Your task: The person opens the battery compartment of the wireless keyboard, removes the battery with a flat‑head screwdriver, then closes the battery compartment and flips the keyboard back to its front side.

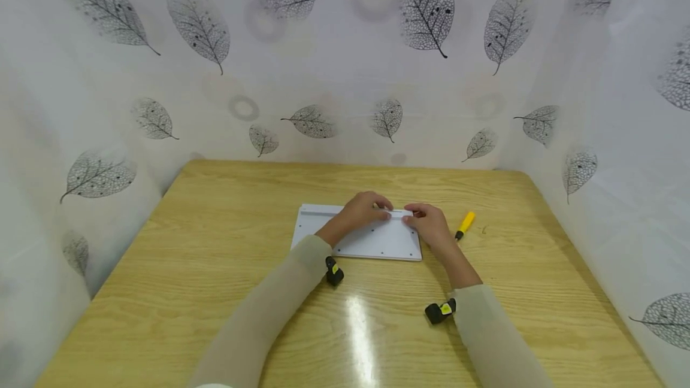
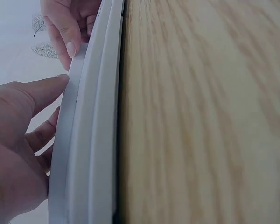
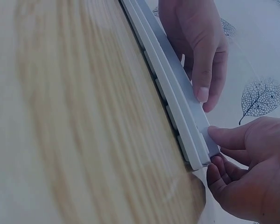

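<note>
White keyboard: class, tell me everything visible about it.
The white keyboard lies underside up on the wood-grained table, keys facing down. It looks plastic, slim and rectangular, with small dark dots and a raised greyish strip along its far edge. The left hand and right hand touch it toward the strip's right end.

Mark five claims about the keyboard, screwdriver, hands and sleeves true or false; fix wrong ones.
1. The white keyboard lies keys down on the wooden table. True.
2. The yellow-handled screwdriver lies left of the keyboard. False: it lies to the right.
3. The left hand holds the screwdriver. False: it grips the keyboard's far edge.
4. The right hand grips the keyboard near its far right corner. True.
5. Both sleeves are black. False: they are light beige.
</note>
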The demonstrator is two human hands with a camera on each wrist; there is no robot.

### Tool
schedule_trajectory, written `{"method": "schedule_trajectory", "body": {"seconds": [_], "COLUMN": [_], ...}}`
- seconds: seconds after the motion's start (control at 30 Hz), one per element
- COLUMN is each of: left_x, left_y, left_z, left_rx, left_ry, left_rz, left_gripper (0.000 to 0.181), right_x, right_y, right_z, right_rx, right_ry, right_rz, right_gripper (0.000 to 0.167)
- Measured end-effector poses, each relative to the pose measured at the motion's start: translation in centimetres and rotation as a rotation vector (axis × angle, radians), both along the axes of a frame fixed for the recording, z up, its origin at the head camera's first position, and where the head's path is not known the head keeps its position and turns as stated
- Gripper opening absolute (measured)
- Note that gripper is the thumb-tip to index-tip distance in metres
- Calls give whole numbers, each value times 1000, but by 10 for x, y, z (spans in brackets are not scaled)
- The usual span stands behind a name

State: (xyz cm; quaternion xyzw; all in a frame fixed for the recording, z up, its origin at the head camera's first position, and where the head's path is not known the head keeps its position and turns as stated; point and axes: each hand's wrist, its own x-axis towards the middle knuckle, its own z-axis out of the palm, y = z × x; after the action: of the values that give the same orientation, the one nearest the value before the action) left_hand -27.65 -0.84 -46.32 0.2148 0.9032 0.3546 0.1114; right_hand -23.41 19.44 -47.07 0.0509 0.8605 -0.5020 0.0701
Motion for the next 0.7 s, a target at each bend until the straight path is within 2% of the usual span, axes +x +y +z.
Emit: {"method": "schedule_trajectory", "body": {"seconds": [0.33, 0.7], "left_x": [-4, -4], "left_y": [2, 5], "left_z": [-5, -2], "left_rx": [-43, -44], "left_ry": [28, 29], "left_rz": [-8, 0], "left_gripper": [24, 22], "right_x": [1, 2], "right_y": [-1, -1], "right_z": [1, 0], "right_rx": [-8, -14], "right_ry": [10, 21], "right_rz": [6, 2], "right_gripper": [34, 34]}}
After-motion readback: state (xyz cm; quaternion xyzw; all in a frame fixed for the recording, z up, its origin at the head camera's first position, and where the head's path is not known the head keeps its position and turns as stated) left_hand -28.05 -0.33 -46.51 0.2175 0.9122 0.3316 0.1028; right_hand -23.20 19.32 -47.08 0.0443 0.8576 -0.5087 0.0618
